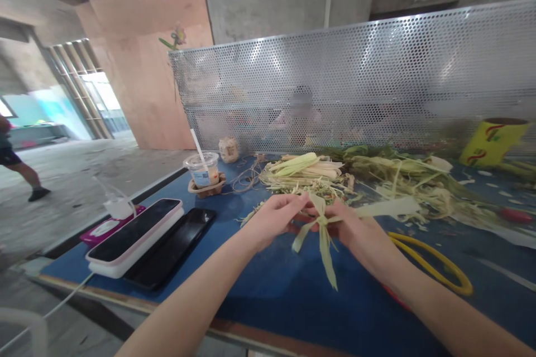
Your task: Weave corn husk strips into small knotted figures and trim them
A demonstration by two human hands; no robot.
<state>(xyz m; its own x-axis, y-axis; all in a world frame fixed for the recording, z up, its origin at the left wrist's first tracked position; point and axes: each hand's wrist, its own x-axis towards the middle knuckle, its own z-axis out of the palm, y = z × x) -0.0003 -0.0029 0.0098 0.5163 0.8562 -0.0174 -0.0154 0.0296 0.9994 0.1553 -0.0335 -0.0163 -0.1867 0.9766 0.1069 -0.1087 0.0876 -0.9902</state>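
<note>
Both forearms (205, 287) ran in over the near edge of the blue table (268, 295), angled so that the hands met close together near its middle. The left hand (280, 216) was curled nearly closed, thumb and fingertips pinching the left side of a pale husk piece (322, 222). The right hand (347, 222) was bent just as tightly around its right side, though how its hidden fingers pressed could not be told. The piece was held above the table between them, bunched at its centre like a knot, with two tails hanging toward the near side and a broad strip (389, 207) running out to the right.

Doing this well seemed to call for one pinch kept firm right at the crossing while the other hand drew a strip snug, slowly and along its length (dry husk probably split if jerked sideways). The hanging tails were best kept apart so they did not get trapped in the fold. The husk pile (304, 167) sat just on the far side of the hands, and a yellow loop (464, 290) lay to the right, so keeping the broad strip clear of both looked sensible.
</note>
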